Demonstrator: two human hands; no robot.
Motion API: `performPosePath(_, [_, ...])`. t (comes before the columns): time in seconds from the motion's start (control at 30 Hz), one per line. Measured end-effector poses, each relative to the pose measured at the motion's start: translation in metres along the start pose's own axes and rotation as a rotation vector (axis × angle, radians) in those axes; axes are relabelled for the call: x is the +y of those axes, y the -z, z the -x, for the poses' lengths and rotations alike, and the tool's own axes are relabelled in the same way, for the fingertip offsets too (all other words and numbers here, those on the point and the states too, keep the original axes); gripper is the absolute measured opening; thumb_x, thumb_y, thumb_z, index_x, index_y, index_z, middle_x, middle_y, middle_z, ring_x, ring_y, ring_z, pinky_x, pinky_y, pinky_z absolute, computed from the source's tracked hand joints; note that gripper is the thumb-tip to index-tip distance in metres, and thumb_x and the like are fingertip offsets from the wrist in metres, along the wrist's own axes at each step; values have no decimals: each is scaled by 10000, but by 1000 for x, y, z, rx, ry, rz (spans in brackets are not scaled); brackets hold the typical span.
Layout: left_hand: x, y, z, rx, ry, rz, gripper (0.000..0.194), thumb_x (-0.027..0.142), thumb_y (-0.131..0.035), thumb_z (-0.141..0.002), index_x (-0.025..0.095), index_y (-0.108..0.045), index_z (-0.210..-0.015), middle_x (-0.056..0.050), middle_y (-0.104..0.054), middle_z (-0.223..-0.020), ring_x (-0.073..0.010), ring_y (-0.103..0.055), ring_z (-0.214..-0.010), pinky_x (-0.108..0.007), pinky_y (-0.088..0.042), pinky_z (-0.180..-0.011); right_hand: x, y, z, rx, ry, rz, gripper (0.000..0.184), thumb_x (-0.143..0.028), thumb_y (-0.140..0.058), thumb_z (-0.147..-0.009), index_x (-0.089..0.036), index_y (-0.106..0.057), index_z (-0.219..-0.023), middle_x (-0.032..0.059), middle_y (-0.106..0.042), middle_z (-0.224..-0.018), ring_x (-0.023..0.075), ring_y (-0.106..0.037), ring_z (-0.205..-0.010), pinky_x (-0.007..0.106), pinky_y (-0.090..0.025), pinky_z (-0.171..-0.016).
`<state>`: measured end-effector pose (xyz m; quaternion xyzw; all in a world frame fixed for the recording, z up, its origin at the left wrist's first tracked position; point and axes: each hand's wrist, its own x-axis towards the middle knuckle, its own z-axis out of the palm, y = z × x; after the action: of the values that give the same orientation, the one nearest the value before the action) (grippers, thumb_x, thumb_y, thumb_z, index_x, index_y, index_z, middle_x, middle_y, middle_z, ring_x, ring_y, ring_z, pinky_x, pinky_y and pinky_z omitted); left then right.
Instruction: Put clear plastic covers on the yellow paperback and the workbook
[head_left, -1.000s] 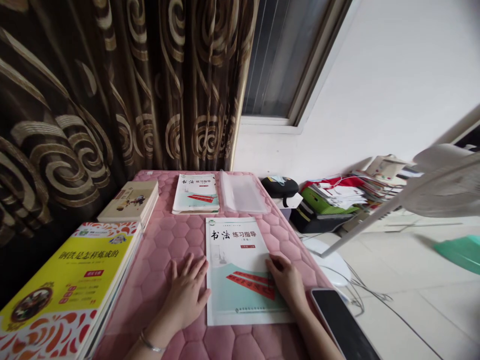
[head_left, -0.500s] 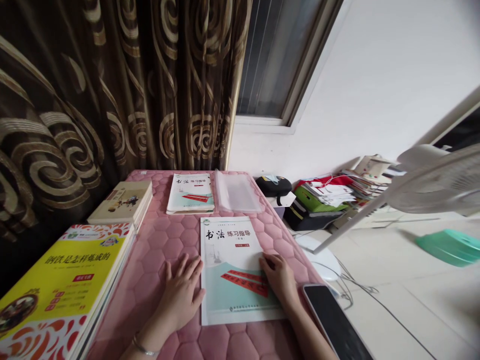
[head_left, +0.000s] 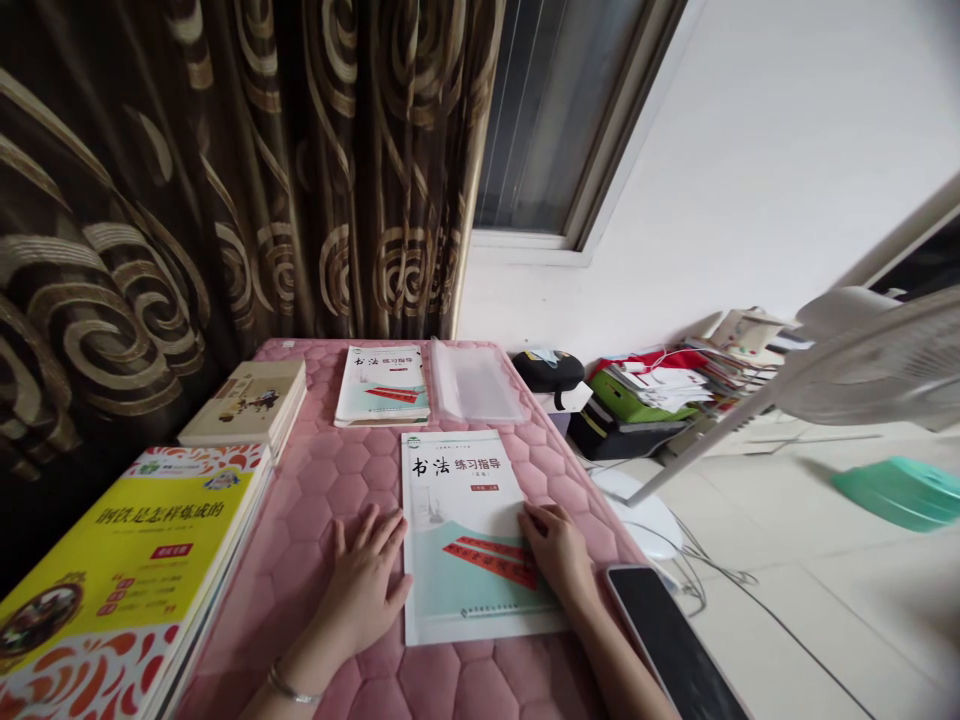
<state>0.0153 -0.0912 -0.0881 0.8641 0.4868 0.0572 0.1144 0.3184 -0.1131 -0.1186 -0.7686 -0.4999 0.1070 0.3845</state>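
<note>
A calligraphy workbook (head_left: 465, 510), white and pale green with red strips on its cover, lies closed on a pink quilted table cover (head_left: 330, 500). My left hand (head_left: 367, 575) rests palm down at its left edge, fingers spread and tips touching or nearly touching it. Across the right edge, my right hand (head_left: 555, 550) has its fingers bent together on the workbook; the fingertips are partly hidden. Behind it sits a small pile of similar workbooks (head_left: 386, 385), beside clear plastic sleeves (head_left: 476, 385).
Left, a stack of books has a yellow one (head_left: 142, 560) on top, with smaller books (head_left: 244, 400) behind. A phone (head_left: 675, 640) lies near my right forearm. Beyond the table's right edge stand a white fan (head_left: 870, 370), floor cables and piled papers (head_left: 660, 385). A patterned curtain (head_left: 337, 180) hangs behind.
The view has shifted very slightly. Both hands and the workbook stay practically where they were.
</note>
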Motion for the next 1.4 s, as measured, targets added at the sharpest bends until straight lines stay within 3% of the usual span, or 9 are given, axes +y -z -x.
performPosePath(0.6, [1,1,1,9,-7,18,580,352,-415,-902,268,-398,-1476,-15,-344,-1562,-384,-217,-1457,-742,-101,-1115,5,-2,-2,4,39,7,378,-412,-473,-829,-171,-745,-935,124,-668,-962,275,-654,-906,362,-512,-839])
performPosePath(0.87, [2,1,1,-12,7,8,608,327,-466,-881,258,-382,-1480,-52,-353,-1563,-348,-189,-1472,-736,-81,-1119,9,-4,-8,-14,41,86,315,-370,-499,-799,-168,-720,-899,127,-702,-919,253,-670,-846,341,-511,-796])
performPosePath(1.1, [5,11,4,-43,12,55,631,364,-467,-877,256,-364,-1490,-39,-327,-1575,-346,-161,-1479,-730,-44,-1128,9,4,-33,-205,-115,40,194,-379,-636,-664,-201,-633,-742,64,-708,-722,230,-658,-677,310,-468,-604])
performPosePath(1.27, [7,13,5,-52,13,81,636,366,-456,-879,248,-352,-1496,-32,-311,-1582,-342,-155,-1481,-726,-37,-1132,6,12,-42,-367,-143,-89,266,-483,-589,-631,-231,-546,-556,-4,-574,-508,177,-542,-506,270,-353,-467])
performPosePath(1.4, [5,11,5,-42,12,82,633,369,-455,-879,253,-355,-1494,-35,-318,-1580,-339,-150,-1482,-720,-34,-1135,-2,17,-35,-340,-116,-152,294,-518,-558,-636,-237,-518,-560,-14,-566,-507,160,-506,-478,265,-339,-454])
